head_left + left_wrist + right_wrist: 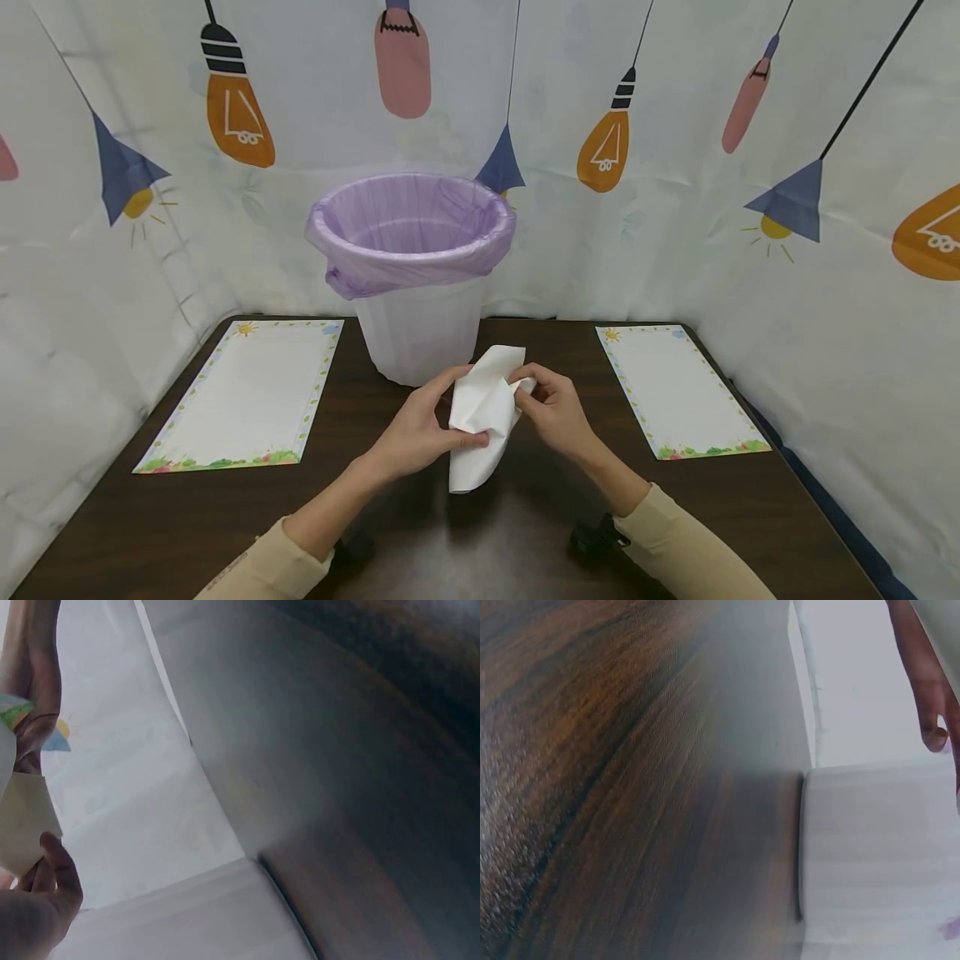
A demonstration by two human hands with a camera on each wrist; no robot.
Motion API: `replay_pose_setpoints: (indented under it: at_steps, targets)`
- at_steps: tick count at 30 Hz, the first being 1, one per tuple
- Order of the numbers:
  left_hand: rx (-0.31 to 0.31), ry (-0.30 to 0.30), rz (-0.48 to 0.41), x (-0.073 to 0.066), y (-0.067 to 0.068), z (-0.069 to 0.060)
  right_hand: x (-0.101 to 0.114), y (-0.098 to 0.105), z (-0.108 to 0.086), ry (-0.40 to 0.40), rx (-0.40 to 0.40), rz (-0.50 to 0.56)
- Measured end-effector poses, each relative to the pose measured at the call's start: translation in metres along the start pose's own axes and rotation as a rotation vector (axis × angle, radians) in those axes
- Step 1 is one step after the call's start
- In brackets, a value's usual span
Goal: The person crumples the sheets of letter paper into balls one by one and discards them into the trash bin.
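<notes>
A white sheet of paper (480, 408), bent and partly folded over, is held above the dark table between both hands. My left hand (420, 429) grips it from the left, thumb across the front and fingers behind, where they are partly hidden. On the upper right side, my right hand (551, 408) pinches the folded edge between thumb and fingers. In the left wrist view, the paper (26, 821) appears at the left edge, with a bit of green print beside it. Only some fingers (926, 682) and a corner of paper show in the right wrist view.
Behind the hands stands a white bin (420, 325) with a purple liner (412, 267) folded over its rim. Printed sheets with flowery borders lie on the table at left (243, 396) and right (678, 392). A patterned curtain (675, 250) surrounds the table.
</notes>
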State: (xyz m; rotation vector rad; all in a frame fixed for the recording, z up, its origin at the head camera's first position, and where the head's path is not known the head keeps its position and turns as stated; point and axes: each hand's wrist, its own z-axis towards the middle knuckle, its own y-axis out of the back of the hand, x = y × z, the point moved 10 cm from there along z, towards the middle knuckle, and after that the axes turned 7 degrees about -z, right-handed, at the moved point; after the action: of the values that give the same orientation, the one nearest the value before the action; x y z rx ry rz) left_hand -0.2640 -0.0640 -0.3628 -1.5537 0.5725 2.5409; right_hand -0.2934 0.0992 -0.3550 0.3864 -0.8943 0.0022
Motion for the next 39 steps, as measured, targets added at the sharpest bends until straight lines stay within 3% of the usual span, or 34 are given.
replay_pose_setpoints:
  at_steps: [6, 14, 18, 21, 25, 32, 39]
  targets:
    - [-0.059, -0.07, 0.024, -0.002, -0.003, -0.001, -0.001, -0.003, 0.002, 0.018, 0.081, 0.047]
    - [-0.113, -0.145, 0.082, -0.01, 0.0, -0.002, 0.009, -0.018, 0.001, 0.031, 0.279, 0.36]
    - [-0.141, -0.144, 0.096, -0.009, 0.004, -0.002, 0.007, -0.026, -0.004, 0.011, 0.329, 0.273]
    - [-0.166, -0.126, 0.098, -0.005, 0.008, -0.003, 0.003, -0.026, -0.005, -0.002, 0.286, 0.116]
    - [-0.208, -0.113, 0.093, 0.0, 0.013, -0.004, 0.002, -0.021, -0.004, 0.003, 0.162, -0.016]
    - [-0.289, -0.151, 0.121, -0.003, 0.021, -0.004, 0.005, -0.023, -0.007, 0.007, 0.023, -0.038]
    - [-0.285, -0.172, 0.097, -0.005, 0.024, -0.003, 0.025, -0.025, -0.008, -0.043, 0.029, -0.01]
